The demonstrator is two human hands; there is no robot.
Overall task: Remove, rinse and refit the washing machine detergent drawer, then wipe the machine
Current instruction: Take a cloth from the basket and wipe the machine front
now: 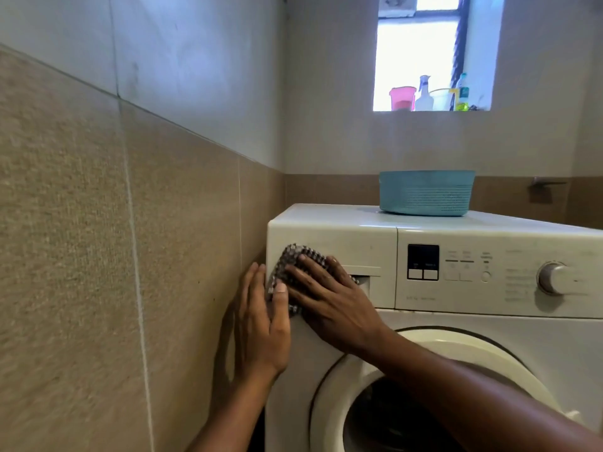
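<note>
The right hand [326, 298] lies flat, fingers straight and spread, pressing a dark speckled woven cloth [295, 256] against the white plastic detergent drawer [359, 243], which sits closed in the white front-loading washing machine [489, 337]; the left hand [261, 321], fingers straight, rests on the corner left of the drawer, thumb touching the cloth; right of the drawer is a round silver dial [554, 278]; above it, a pale blue plastic basket [425, 194]; a sweep too far right could turn the dial, and cloth snagging in the handle recess could tug the drawer out.
</note>
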